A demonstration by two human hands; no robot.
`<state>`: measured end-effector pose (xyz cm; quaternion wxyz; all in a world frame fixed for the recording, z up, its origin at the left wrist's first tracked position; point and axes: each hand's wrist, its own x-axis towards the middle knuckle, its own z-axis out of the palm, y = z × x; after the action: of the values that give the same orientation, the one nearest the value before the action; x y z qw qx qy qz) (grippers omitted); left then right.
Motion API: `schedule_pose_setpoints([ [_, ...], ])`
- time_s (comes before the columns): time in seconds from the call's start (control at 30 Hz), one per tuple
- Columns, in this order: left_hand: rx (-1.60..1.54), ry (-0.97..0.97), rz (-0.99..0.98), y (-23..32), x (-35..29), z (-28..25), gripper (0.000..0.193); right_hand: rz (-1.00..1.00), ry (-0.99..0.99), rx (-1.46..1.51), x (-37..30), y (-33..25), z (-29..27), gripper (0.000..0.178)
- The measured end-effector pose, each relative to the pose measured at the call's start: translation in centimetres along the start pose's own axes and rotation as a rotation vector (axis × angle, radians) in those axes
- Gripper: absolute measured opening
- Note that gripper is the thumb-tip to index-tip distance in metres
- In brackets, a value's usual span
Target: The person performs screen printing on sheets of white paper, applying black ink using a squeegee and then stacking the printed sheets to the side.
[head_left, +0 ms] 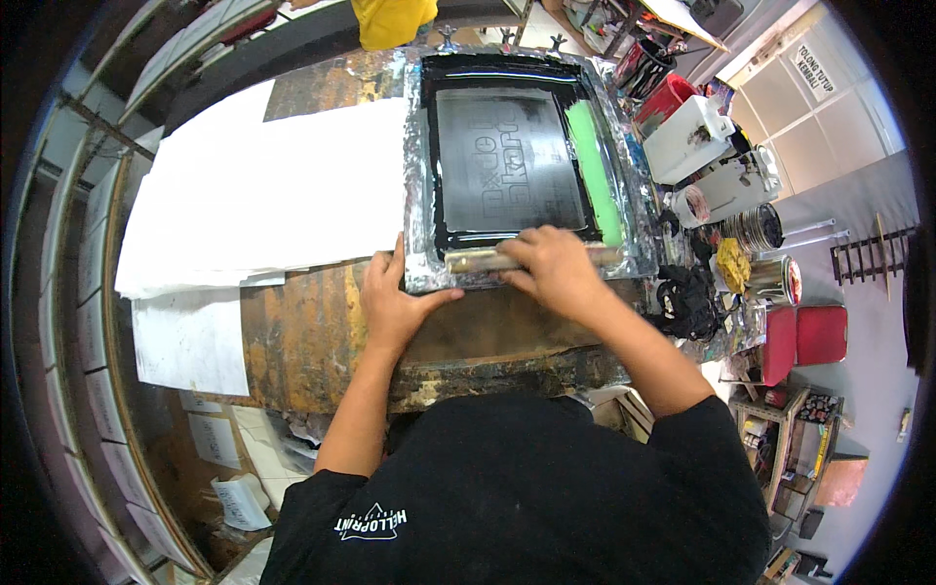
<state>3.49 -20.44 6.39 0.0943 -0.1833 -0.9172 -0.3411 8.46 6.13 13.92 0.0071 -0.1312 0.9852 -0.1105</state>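
Note:
A screen-printing frame (417, 185) lies on the worktable, its mesh (468, 127) coated with dark ink around a faint lettered design. A strip of bright green (589, 161) runs down the right inside of the frame. My right hand (558, 268) is closed on a squeegee (472, 260), which lies crosswise at the near end of the screen; the fingers are slightly blurred. My left hand (394, 302) is spread against the frame's near left corner, fingers along its left side and thumb along the near edge. What lies under the screen is hidden.
White sheets (273, 185) are piled left of the frame on the stained table (312, 327). Clamps (507, 37) stand at the far edge. On the right are white jugs (687, 138), a tin can (775, 280), a black cloth (687, 304) and a red chair (821, 334). A rack (107, 322) stands left.

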Motion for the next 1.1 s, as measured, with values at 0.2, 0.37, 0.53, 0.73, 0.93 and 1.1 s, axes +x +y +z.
schedule_pose_setpoints([
  [0.2,0.081,-0.046,0.050,-2.0,-0.4,1.6,0.122,-0.035,0.183,-0.040,3.2,3.2,4.6,0.045],
  [0.37,0.070,-0.084,0.036,-1.8,-0.3,1.2,0.127,-0.076,0.306,-0.101,14.6,11.0,5.7,0.036],
  [0.53,0.046,-0.059,0.050,-1.7,-0.2,1.0,0.130,-0.070,0.384,-0.182,24.8,16.7,4.1,0.031],
  [0.73,-0.036,-0.078,-0.032,-1.4,-0.3,0.7,0.129,-0.129,0.063,0.022,18.0,12.5,-1.3,0.045],
  [0.93,-0.743,0.048,-0.207,2.3,0.2,0.4,0.118,0.006,0.049,-0.005,1.6,1.5,-4.2,0.035],
  [1.1,-1.024,0.224,-0.063,6.3,4.8,-2.5,0.110,-0.004,0.561,-0.283,2.2,-1.7,-10.0,0.034],
])
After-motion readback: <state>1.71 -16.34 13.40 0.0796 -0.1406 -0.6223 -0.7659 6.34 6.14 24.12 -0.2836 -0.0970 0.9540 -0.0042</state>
